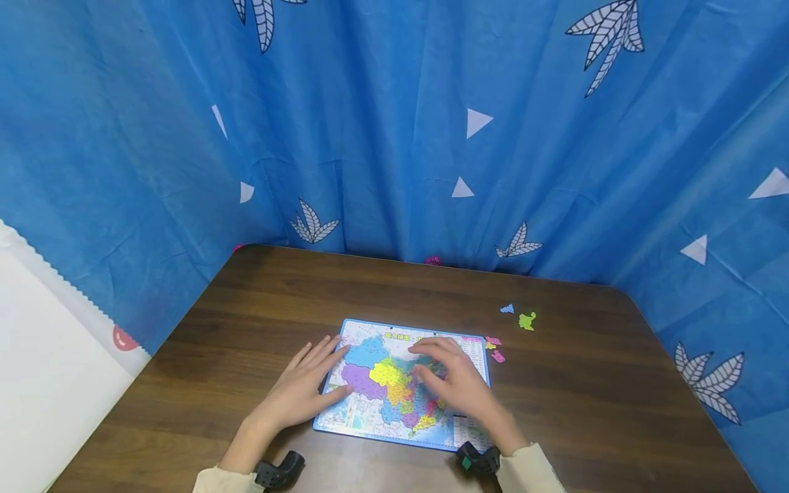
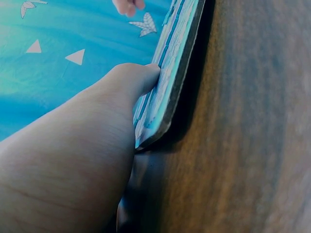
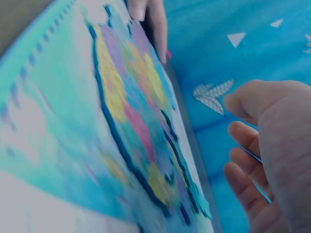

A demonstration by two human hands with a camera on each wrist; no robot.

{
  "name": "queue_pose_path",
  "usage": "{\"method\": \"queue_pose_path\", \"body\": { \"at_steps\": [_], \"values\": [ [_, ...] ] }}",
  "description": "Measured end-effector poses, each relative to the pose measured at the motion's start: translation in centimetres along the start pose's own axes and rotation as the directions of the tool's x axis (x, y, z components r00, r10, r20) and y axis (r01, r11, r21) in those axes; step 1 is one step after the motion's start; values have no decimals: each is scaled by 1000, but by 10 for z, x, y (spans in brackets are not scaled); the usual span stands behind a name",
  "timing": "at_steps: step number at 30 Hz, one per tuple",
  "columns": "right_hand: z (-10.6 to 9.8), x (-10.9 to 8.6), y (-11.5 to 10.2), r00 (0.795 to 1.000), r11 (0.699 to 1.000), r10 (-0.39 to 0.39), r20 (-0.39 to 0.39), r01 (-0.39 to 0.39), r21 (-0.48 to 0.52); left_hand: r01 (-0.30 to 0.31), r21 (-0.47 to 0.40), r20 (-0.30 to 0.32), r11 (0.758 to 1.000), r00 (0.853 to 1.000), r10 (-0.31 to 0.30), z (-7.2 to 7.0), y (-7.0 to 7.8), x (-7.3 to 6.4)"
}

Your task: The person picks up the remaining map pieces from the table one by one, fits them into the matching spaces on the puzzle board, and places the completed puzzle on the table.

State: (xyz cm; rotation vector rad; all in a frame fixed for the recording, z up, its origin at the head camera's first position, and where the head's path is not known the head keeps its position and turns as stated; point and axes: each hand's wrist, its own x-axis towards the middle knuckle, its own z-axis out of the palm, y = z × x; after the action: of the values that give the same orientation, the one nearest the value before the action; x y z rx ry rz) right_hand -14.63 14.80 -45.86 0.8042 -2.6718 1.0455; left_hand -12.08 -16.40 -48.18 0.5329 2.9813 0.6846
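Note:
A blue-edged map puzzle board (image 1: pixel 338 419) lies on the table, its map built of coloured pieces such as a purple piece (image 1: pixel 362 382) and a yellow piece (image 1: pixel 387 373). My left hand (image 1: pixel 298 392) rests at the board's left edge with fingers spread; in the left wrist view its thumb (image 2: pixel 141 78) touches the board's face. Over the right half of the map hovers my right hand (image 1: pixel 453 378), hiding part of it. The right wrist view shows that hand's fingers (image 3: pixel 245 162) loosely bent and holding nothing, apart from the board.
Beyond the board's upper right lie a loose blue piece (image 1: pixel 507 309) and a green piece (image 1: pixel 527 320). Small pink pieces (image 1: pixel 498 356) and a yellow one sit by the board's right edge. A blue curtain (image 1: pixel 382 137) hangs behind the brown wooden table (image 1: pixel 259 308).

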Motion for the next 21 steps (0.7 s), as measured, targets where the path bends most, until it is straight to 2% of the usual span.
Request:
{"method": "queue_pose_path", "body": {
  "at_steps": [6, 13, 21],
  "values": [
    [-14, -2, 9, 1000, 1000, 21, 17, -21, 11, -7, 17, 2, 1000, 1000, 7, -1, 1, 1],
    [-23, -1, 17, 996, 997, 80, 36, -80, -5, 8, 2, 5, 1000, 1000, -8, -2, 1, 0],
    [-29, -3, 24, 998, 998, 66, 9, -65, -15, 16, 4, 3, 1000, 1000, -16, 0, 2, 1]
  ]
}}
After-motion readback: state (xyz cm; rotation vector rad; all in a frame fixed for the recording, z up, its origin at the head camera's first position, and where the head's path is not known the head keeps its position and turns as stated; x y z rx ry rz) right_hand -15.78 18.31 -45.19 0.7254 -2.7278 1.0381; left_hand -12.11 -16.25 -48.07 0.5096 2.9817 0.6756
